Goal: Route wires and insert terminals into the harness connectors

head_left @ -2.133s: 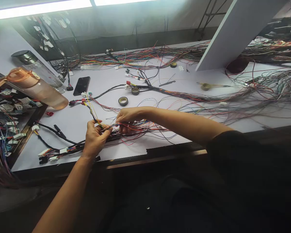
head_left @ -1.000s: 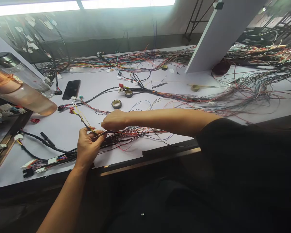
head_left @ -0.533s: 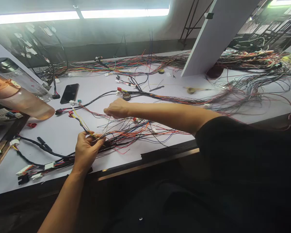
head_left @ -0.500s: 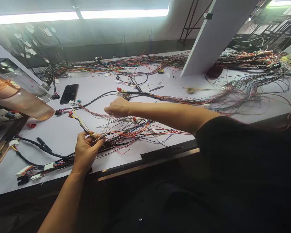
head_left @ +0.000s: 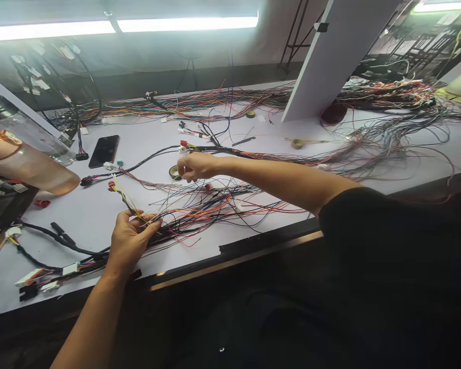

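My left hand (head_left: 128,238) is closed around a bundle of yellow and dark wires (head_left: 127,203), pinching them between thumb and fingers near the front of the table. A red connector (head_left: 111,186) sits at the bundle's upper end. Farther out, my right hand (head_left: 197,166) is curled with its fingers at the rim of a dark roll of tape (head_left: 173,172), held above the loose wires. Beneath and between the hands spreads a wire harness (head_left: 211,207) of orange, blue, black and red strands. Parts of the fingers on the tape are hidden.
A phone (head_left: 104,151) and two bottles (head_left: 30,161) are at the left. Taped harness branches with white connectors (head_left: 69,268) lie at the front left. Another tape roll (head_left: 297,144) lies right of centre. A white upright panel (head_left: 311,61) stands behind; long wire bundles (head_left: 399,128) fill the right.
My right hand has drawn slightly right and turned, and a tape roll now shows at its fingertips. My left hand still grips the wires. The whole view has shifted a little.
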